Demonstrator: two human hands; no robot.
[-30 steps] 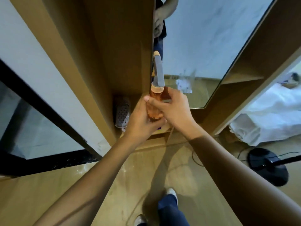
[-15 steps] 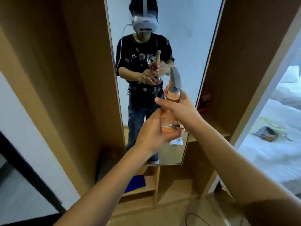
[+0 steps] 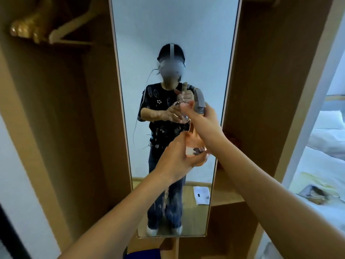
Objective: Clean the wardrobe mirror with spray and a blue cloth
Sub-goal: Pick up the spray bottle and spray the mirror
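Observation:
A tall wardrobe mirror (image 3: 173, 25) stands straight ahead and shows a person's reflection. I hold an orange spray bottle (image 3: 194, 144) with a grey trigger head (image 3: 199, 101) upright in front of the glass. My left hand (image 3: 179, 159) grips the bottle's lower body from below. My right hand (image 3: 203, 116) wraps the neck under the trigger head. A blue cloth (image 3: 141, 254) lies on a low shelf under the mirror, partly cut off by the frame's bottom edge.
Wooden wardrobe panels flank the mirror. Wooden hangers (image 3: 56, 28) hang at the upper left. A shelf (image 3: 225, 195) sits to the right of the mirror. A bed with white bedding (image 3: 321, 165) lies at the far right.
My view has tilted up from the floor and low shelf to the full mirror. Both hands have raised the spray bottle in front of the glass.

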